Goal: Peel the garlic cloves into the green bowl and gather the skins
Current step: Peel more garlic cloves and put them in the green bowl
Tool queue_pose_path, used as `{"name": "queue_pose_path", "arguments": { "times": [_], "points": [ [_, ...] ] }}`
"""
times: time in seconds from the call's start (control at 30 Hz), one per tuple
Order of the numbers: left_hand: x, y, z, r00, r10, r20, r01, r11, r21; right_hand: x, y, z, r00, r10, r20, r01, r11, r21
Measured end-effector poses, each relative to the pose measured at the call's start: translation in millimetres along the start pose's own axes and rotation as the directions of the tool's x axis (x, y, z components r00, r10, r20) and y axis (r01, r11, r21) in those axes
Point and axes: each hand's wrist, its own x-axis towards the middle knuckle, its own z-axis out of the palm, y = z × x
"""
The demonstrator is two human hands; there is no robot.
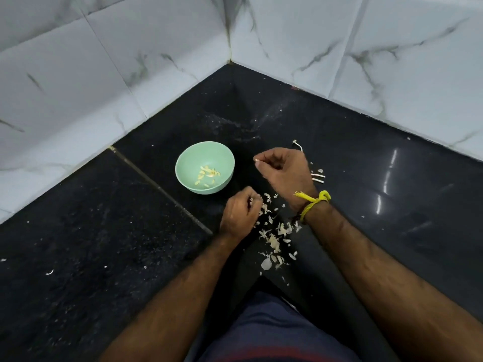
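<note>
**Garlic peeling at the corner of a black counter**

A round pale-green plastic bowl (205, 167) stands on the black polished stone counter (78, 257), left of both hands and toward the far corner where the white marble-patterned wall tiles (130, 61) meet. Inside it lie several small yellowish peeled garlic cloves (207, 175), gathered near the bottom.

The right hand (283, 173), with a yellow thread band (315, 202) tied at the wrist, hovers just right of the bowl; its fingers are curled and the thumb and forefinger pinch a small whitish piece (257, 160), too small to tell whether clove or skin. The left hand (240, 211) is nearer, below the bowl, fingers curled tight around something pale that barely shows at the fingertips; what it is cannot be made out.

A loose scatter of thin white papery garlic skins (274, 239) lies on the counter between the two forearms, stretching toward the near edge. A few pale stalk-like bits (317, 177) lie just right of the right hand, and one more (298, 145) just beyond it.
</note>
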Motion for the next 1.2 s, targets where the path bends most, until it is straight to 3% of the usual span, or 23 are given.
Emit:
{"name": "queue_pose_path", "arguments": {
  "times": [0.1, 0.27, 0.53, 0.7, 0.83, 1.03, 1.13, 1.2],
  "points": [
    [-1, -10, 3, 0.997, 0.023, -0.076, -0.025, 0.999, -0.032, 23, -17, 32, 0.989, -0.098, 0.111, 0.12, 0.969, -0.217],
    [1, -17, 8, 0.996, -0.045, -0.078, 0.039, 0.997, -0.072, 55, -20, 78, 0.955, -0.062, 0.289, 0.187, 0.883, -0.43],
    [4, -21, 8, 0.996, -0.08, -0.05, 0.077, 0.995, -0.059, 85, -13, 111, 0.869, -0.02, 0.495, 0.328, 0.773, -0.544],
    [4, -26, 10, 0.997, -0.072, -0.022, 0.071, 0.996, -0.052, 86, -15, 106, 0.903, 0.001, 0.43, 0.238, 0.831, -0.502],
    [6, -23, 7, 0.998, -0.06, -0.032, 0.059, 0.998, -0.029, 78, -24, 91, 0.93, -0.077, 0.36, 0.231, 0.883, -0.408],
    [4, -30, 11, 0.996, 0.019, -0.082, -0.021, 1.0, -0.017, 34, -14, 29, 0.965, -0.252, 0.077, 0.263, 0.892, -0.369],
    [9, -22, 12, 0.996, -0.02, -0.09, 0.02, 1.0, 0.007, -2, 19, 5, 0.986, -0.094, 0.141, 0.146, 0.894, -0.425],
    [11, -10, 17, 0.997, -0.01, -0.075, 0.017, 0.996, 0.09, -16, 38, -6, 0.995, 0.014, 0.095, 0.028, 0.901, -0.432]
  ]
}}
